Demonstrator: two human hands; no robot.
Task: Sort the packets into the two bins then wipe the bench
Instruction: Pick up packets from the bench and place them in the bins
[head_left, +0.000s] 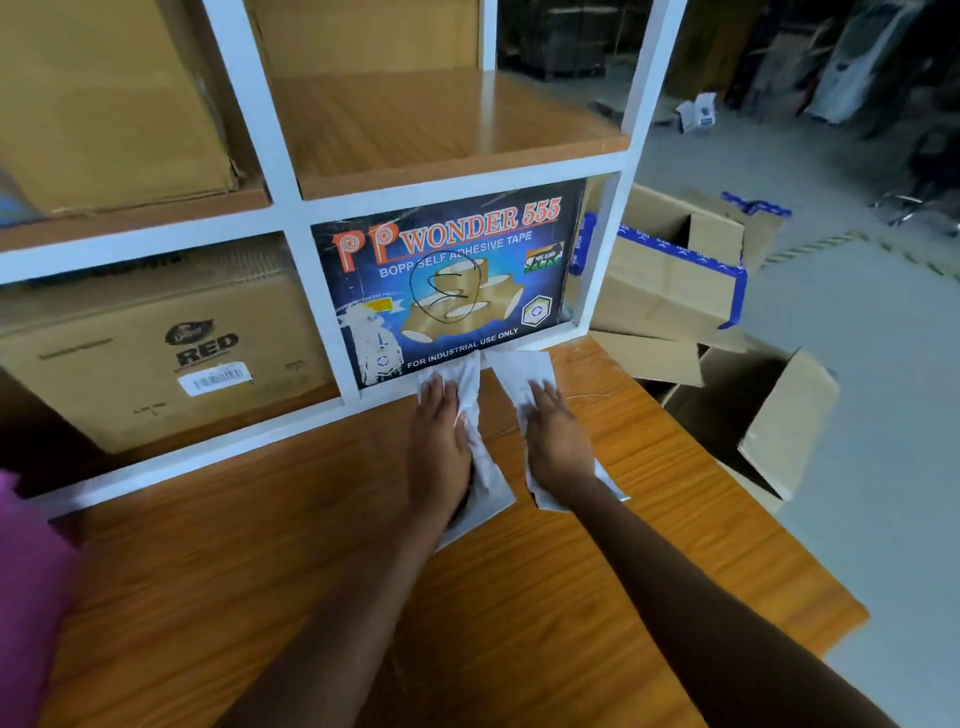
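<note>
A warehouse: cartons (156, 358) in white shelving (291, 218), open boxes (670, 270) on the floor.

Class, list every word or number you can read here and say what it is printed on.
"PP WONDER 555": blue tape box.
"BOPP SELF ADHESIVE TAPE": same box.
"FOR INDUSTRIAL USE ONLY": same box.
"RED": brown carton.
Unreadable: barcode sticker on the carton, and small print on both.

Tabletop (260, 571): open wood across the near and left stretch, free passage. Far side blocked by white shelf frame (208, 454) along the edge; tape carton (447, 280) fills the bay straight ahead. Upper shelf (415, 124) open. Right edge: open cardboard boxes (779, 415) below, close alongside. Pink fabric (26, 597) at left margin.
</note>
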